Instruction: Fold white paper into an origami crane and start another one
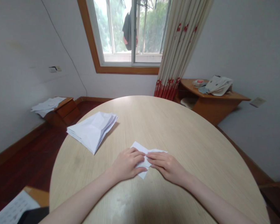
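Left hand (130,163) and right hand (168,165) rest with fingers extended, partly covering folded paper (143,162) mid-table (177,130), a paper stack (93,129) beyond to the left, a desk (214,104) off right, and lower left a sheet (15,210), its print too blurred to read.

Both forearms (88,193) angle inward, left hand (130,164) and right hand (168,167) palm-down, their fingers (156,156) nearly meeting.

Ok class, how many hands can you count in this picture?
2: the left hand on the left part of the folded paper, the right hand on its right part. No others show.
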Action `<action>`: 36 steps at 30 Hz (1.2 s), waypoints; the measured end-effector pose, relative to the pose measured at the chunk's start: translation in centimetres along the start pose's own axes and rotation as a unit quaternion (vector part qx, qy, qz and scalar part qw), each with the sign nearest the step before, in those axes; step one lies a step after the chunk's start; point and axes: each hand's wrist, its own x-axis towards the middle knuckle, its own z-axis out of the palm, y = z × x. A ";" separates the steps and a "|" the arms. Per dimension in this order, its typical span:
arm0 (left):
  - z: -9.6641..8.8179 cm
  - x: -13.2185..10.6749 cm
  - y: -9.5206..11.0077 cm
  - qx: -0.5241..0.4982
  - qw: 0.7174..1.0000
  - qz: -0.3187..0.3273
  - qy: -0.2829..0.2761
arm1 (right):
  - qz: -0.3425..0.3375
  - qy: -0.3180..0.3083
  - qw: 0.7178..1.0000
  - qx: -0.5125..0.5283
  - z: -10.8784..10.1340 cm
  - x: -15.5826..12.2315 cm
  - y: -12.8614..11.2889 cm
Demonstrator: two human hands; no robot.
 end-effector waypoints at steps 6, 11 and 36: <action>0.5 0.1 0.0 -0.016 1.000 -0.007 0.012 | 0.004 0.023 1.000 0.006 0.2 0.1 -0.2; 0.7 0.2 0.1 -0.037 0.999 -0.024 0.028 | 0.026 0.026 0.999 0.025 0.2 0.1 -0.3; 1.6 0.9 2.8 0.011 0.980 -0.193 -0.048 | 0.213 -0.006 0.977 0.021 1.0 1.0 -2.0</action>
